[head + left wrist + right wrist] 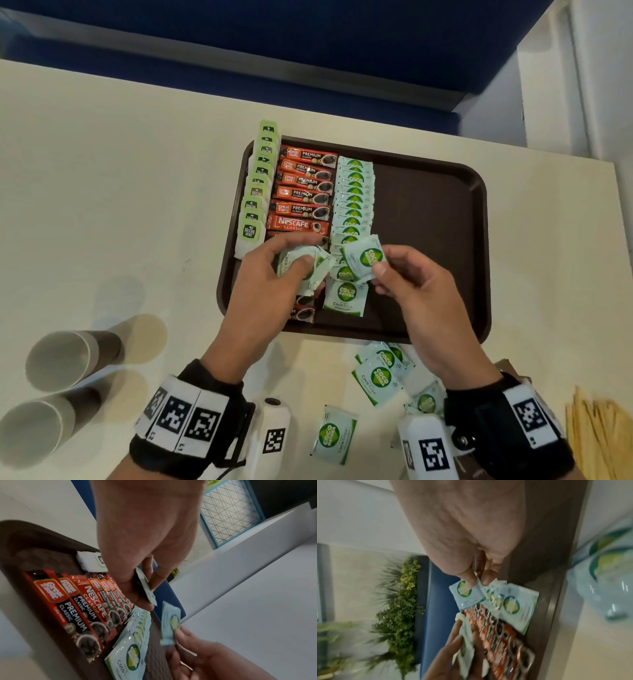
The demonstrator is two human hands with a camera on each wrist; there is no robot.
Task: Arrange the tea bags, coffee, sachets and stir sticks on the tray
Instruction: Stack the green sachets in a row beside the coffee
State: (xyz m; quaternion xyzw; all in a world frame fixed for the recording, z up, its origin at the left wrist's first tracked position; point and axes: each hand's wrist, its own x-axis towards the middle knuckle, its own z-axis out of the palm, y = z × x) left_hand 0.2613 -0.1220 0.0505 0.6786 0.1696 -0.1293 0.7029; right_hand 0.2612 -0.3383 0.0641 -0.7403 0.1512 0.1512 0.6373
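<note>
**Both hands full of sugar sachets over the tray**

My right hand [407,284] pinches one Coco Natura sachet [364,259] between thumb and fingertips, tilted, just above the near end of the sachet row [354,198]. Just left of that grip, my left hand [267,277] curls round a small bunch of sachets [308,270], over the coffee sticks [303,192]. Beyond it the tea bags [258,185] line the brown tray [428,222]. Behind my right wrist lie loose sachets [380,377] and stir sticks [596,431].

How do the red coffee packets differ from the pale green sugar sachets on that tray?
The coffee packets are long, red-and-black strips; the sugar sachets are short, pale squares with green logos. Coffee sits in the middle row, sugar to its right. Both lie overlapped in rows on the brown tray.
</note>
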